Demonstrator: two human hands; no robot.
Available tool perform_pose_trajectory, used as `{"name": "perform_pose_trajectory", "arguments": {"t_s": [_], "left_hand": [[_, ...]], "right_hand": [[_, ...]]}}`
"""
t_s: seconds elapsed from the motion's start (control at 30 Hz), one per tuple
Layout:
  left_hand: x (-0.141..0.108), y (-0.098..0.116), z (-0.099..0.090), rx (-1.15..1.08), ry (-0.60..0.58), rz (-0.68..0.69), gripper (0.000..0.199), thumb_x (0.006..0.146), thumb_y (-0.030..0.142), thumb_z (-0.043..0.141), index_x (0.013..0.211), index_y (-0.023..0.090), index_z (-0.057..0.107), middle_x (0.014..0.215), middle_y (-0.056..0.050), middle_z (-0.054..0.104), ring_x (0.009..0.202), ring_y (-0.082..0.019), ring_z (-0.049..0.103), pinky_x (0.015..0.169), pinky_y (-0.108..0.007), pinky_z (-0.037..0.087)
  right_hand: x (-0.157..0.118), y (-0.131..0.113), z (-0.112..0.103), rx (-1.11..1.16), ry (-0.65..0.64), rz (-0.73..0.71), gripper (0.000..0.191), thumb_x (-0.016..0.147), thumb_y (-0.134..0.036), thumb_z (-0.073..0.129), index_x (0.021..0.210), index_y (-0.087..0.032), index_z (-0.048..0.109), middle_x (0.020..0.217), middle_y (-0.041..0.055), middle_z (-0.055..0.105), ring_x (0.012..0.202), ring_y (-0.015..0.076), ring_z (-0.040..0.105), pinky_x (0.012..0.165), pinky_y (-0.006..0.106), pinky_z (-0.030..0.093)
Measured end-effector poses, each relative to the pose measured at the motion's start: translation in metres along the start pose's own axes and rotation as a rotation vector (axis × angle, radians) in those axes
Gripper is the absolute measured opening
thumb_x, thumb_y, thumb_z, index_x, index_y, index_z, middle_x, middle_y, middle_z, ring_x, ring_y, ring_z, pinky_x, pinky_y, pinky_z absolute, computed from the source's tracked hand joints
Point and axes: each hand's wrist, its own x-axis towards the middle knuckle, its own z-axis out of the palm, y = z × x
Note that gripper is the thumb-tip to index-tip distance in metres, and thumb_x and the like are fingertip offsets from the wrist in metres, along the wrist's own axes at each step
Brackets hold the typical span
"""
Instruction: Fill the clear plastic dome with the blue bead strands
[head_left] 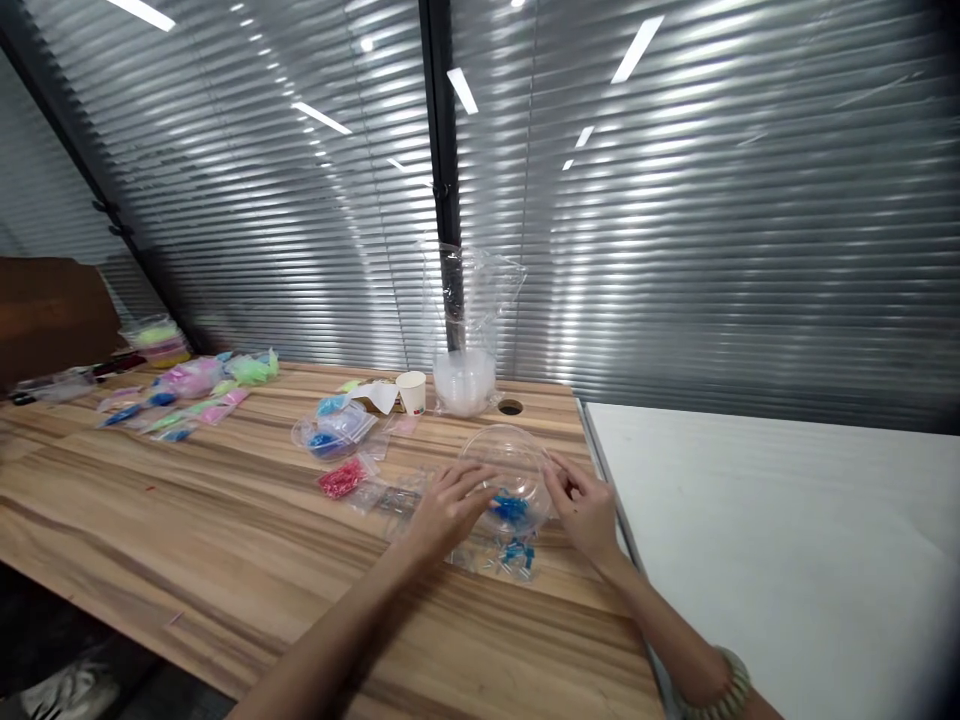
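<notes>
Reaching over a round, clear plastic bowl (519,468), small blue pieces (511,509) showing through, the left hand (455,503) is spreading loosely open, the right hand (583,502) is curling at the rim, grip unclear, bowl resting near the straight right edge of a striped wooden table (217,530), grain stretching leftward.

The left hand (454,498) extends its fingers over the left side of a clear bowl (506,455); the right hand (585,500), fingers bent, is at its right rim; blue pieces (511,508) lie inside; a white cup (412,393) stands beyond, beside bagged bowls (465,385).
</notes>
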Motion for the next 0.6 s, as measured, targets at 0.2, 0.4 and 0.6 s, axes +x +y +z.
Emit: {"name": "perform_pose_trajectory", "arguments": {"t_s": [0.2, 0.4, 0.6], "left_hand": [[-0.001, -0.040, -0.017, -0.059, 0.150, -0.320, 0.026, 0.093, 0.024, 0.040, 0.101, 0.019, 0.064, 0.098, -0.009, 0.066, 0.095, -0.019, 0.058, 0.086, -0.033, 0.045], [-0.010, -0.061, 0.004, -0.114, -0.139, -0.442, 0.021, 0.088, 0.023, 0.046, 0.088, 0.016, 0.066, 0.093, -0.007, 0.064, 0.090, -0.019, 0.057, 0.082, -0.029, 0.044], [-0.011, -0.061, 0.008, -0.120, -0.157, -0.463, 0.018, 0.085, 0.025, 0.051, 0.082, 0.017, 0.067, 0.088, -0.006, 0.064, 0.087, -0.019, 0.057, 0.079, -0.029, 0.043]], "right_hand": [[0.003, 0.001, -0.003, 0.001, 0.020, 0.004, 0.032, 0.085, -0.034, 0.051, 0.097, -0.013, 0.072, 0.048, -0.0052, 0.043, 0.044, 0.0081, 0.037, 0.047, 0.020, 0.037], [0.005, 0.004, -0.003, -0.009, 0.043, -0.006, 0.033, 0.084, -0.034, 0.052, 0.095, -0.011, 0.072, 0.047, -0.0051, 0.043, 0.044, 0.0083, 0.038, 0.047, 0.021, 0.037], [0.008, 0.001, -0.004, -0.001, 0.072, -0.017, 0.031, 0.083, -0.031, 0.052, 0.090, -0.010, 0.073, 0.045, -0.0057, 0.042, 0.041, 0.0076, 0.037, 0.045, 0.020, 0.036]]}}
